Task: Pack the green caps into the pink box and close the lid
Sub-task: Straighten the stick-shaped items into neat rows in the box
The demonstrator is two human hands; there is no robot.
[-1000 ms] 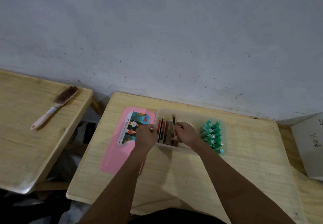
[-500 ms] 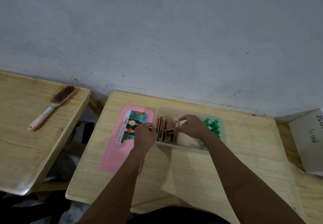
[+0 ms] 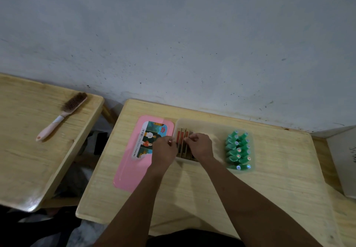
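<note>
A clear plastic box point(image 3: 215, 127) stands on the wooden desk point(image 3: 192, 189). Several green caps point(image 3: 238, 149) are packed in two rows at its right end. Thin red-and-brown flat boxes point(image 3: 182, 140) stand on edge at its left end. My right hand point(image 3: 199, 145) rests on these flat boxes with fingers curled over their tops. My left hand point(image 3: 164, 151) grips the box's left wall. The pink lid point(image 3: 133, 167) with a picture label lies flat on the desk, left of the box and partly under my left hand.
A second wooden desk point(image 3: 28, 150) stands to the left across a gap, with a pink-handled brush point(image 3: 61, 115) on it. A grey-white wall point(image 3: 173, 44) runs close behind both desks. A white cardboard box point(image 3: 344, 160) sits at the far right.
My right hand moved from the middle of the box back left onto the upright flat boxes, uncovering the green caps. My left hand stayed at the box's left wall.
</note>
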